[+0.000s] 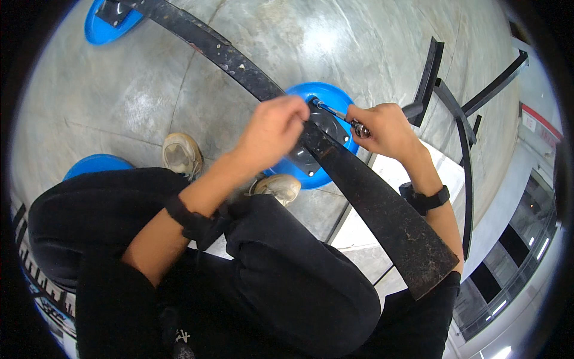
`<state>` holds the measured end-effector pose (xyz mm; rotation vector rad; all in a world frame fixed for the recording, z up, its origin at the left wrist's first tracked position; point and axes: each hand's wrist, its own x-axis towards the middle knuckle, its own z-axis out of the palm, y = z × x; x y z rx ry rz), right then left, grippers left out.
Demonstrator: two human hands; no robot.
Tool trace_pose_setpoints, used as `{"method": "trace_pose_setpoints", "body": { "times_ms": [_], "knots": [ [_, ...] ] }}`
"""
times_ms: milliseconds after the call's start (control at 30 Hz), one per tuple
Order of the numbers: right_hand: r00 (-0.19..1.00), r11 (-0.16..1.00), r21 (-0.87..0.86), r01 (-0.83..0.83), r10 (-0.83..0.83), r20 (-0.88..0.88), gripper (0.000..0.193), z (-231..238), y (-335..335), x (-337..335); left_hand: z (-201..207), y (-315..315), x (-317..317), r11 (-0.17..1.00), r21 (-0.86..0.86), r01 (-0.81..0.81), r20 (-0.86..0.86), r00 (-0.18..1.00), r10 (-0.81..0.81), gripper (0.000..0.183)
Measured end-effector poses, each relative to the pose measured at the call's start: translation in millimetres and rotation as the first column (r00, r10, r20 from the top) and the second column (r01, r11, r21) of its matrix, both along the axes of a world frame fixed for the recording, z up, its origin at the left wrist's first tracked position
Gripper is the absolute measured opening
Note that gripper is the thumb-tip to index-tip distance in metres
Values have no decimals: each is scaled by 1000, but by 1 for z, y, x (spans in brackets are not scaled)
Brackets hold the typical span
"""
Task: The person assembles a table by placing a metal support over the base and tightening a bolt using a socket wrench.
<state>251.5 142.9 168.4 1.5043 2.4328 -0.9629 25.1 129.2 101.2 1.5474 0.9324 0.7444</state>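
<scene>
My right hand (382, 133) grips a ratchet wrench (333, 112) with a chrome extension. Its socket end rests at the upper corner of a black mounting plate (305, 157) on a blue round disc (329, 93). The dark grip end sticks out behind the hand. Over the plate runs a long black metal bar (371, 200), scuffed and spotted, reaching from the upper left to beside my right forearm. Above the bar, close to the socket, my left hand (272, 128) has its fingers curled together, slightly blurred; anything between them is hidden.
A second blue disc (98, 30) with a black plate sits under the bar's far end. Another blue disc (98, 164) shows beside my knee. Several black metal bars (466, 179) lie at the right. A white panel (359, 230) is under the near bar. My shoes (181, 154) rest on the grey floor.
</scene>
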Motion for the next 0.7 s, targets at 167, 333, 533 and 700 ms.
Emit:
{"method": "trace_pose_setpoints", "body": {
  "times_ms": [167,333,533,700],
  "knots": [
    [890,921,-56,-387,388,241,29,4,12,-3,-20,-14,63,975,190,-119,-11,992,123,25],
    [948,963,-124,-238,258,188,26,17,25,-2,-20,9,78,960,163,229,-338,927,-164,16],
    [904,910,-363,-198,313,292,19,17,40,5,-30,16,71,887,265,379,-391,883,-260,13],
    [953,989,-53,-141,150,263,9,11,22,55,-32,13,64,865,255,433,-397,862,-314,15]
  ]
}}
